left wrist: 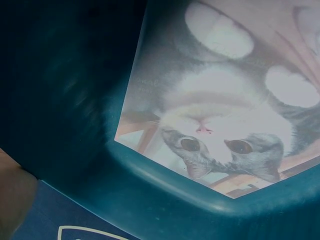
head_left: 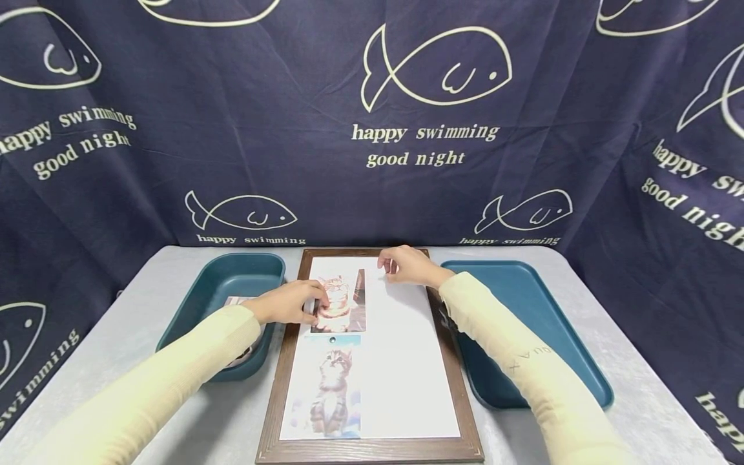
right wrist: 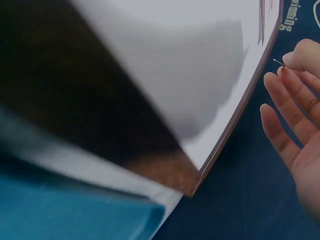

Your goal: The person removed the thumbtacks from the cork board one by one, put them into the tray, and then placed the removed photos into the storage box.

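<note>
A brown-framed white board lies on the table. At its upper left is an orange cat photo, with the left hand holding its left side, thumb and fingertips on the print. Directly below, a kitten photo has a dark round thumbtack near its top edge. The right hand is over the board's upper right. In the right wrist view, thumb and forefinger of the right hand pinch a small thumbtack, its thin point showing, while the other fingers are extended.
Left of the board stands a deep teal bin partly under the left forearm. Inside it lies a grey-and-white cat photo. A shallow teal tray sits to the right, under the right forearm. A navy fish-print cloth hangs behind the table.
</note>
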Demonstrator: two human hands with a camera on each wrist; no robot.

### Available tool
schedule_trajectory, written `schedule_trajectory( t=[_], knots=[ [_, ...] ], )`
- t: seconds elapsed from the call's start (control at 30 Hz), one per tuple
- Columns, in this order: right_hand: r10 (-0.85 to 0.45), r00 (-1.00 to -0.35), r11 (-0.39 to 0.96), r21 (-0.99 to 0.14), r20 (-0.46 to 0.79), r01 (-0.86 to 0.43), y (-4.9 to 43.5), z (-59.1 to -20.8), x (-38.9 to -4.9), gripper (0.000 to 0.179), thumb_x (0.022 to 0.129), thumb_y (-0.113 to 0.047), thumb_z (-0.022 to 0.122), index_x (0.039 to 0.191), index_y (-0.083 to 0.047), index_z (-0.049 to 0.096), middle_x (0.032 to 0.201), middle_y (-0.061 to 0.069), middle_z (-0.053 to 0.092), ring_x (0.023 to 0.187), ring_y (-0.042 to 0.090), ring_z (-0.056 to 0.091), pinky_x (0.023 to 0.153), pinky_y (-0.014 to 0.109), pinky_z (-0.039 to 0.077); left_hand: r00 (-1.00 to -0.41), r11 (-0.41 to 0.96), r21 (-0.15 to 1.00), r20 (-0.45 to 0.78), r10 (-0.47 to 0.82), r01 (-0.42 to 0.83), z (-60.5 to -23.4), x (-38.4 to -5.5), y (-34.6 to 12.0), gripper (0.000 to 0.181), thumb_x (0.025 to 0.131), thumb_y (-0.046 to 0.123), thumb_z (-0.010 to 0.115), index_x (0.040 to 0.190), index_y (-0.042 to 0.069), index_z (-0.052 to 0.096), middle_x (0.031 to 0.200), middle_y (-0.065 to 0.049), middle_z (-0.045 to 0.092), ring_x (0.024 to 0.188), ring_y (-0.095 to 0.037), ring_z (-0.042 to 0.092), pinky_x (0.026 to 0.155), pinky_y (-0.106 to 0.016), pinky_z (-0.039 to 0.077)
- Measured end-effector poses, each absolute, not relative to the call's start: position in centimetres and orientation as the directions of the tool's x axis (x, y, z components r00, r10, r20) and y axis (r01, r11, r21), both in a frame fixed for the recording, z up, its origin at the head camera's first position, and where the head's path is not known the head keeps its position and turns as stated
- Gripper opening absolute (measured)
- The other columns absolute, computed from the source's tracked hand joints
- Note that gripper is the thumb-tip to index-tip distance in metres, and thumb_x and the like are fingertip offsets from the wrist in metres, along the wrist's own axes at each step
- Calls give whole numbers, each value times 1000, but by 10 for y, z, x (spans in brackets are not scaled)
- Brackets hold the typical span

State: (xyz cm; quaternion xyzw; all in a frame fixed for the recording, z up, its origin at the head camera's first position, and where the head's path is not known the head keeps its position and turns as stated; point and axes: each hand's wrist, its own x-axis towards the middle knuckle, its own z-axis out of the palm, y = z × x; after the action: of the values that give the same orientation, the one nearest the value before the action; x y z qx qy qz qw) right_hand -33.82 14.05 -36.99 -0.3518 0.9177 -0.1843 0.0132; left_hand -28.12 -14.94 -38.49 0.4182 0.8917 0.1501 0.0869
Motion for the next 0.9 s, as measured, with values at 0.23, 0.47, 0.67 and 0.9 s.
schedule_trajectory(
  t=[0.23, 0.47, 0.67, 0.9],
  knots=[
    [-649, -750, 654, -411, 125, -634, 165, -372, -337, 22, 75, -2, 63, 97, -1, 63, 82, 6, 63, 75, 19, 60, 68, 29, 48, -638, 611, 329, -33, 769, 720, -384, -280, -150, 30, 77, 17, 71, 105, 9, 64, 111, -4, 58, 103, -21, 56, 89, -39, 45],
    [-606, -785, 674, -441, 128, -592, 192, -372, -335, 22, 77, -2, 65, 99, 0, 62, 83, 6, 61, 73, 17, 59, 67, 29, 49, -644, 621, 320, -43, 764, 716, -383, -279, -150, 30, 78, 17, 71, 106, 9, 64, 113, -4, 57, 105, -21, 56, 90, -38, 45],
    [-555, -822, 703, -457, 126, -545, 216, -372, -330, 21, 78, -4, 64, 99, -3, 62, 82, 3, 60, 76, 16, 58, 70, 31, 49, -643, 622, 313, -45, 765, 718, -382, -279, -149, 30, 78, 19, 71, 106, 10, 64, 113, -3, 57, 105, -22, 56, 90, -39, 45],
    [-516, -843, 723, -452, 148, -522, 243, -381, -327, 17, 77, -3, 63, 94, -2, 62, 80, 4, 61, 75, 18, 59, 68, 31, 48, -639, 619, 316, -47, 767, 719, -385, -281, -149, 30, 79, 20, 71, 107, 11, 64, 112, -2, 57, 101, -19, 56, 88, -38, 46]
  ],
)
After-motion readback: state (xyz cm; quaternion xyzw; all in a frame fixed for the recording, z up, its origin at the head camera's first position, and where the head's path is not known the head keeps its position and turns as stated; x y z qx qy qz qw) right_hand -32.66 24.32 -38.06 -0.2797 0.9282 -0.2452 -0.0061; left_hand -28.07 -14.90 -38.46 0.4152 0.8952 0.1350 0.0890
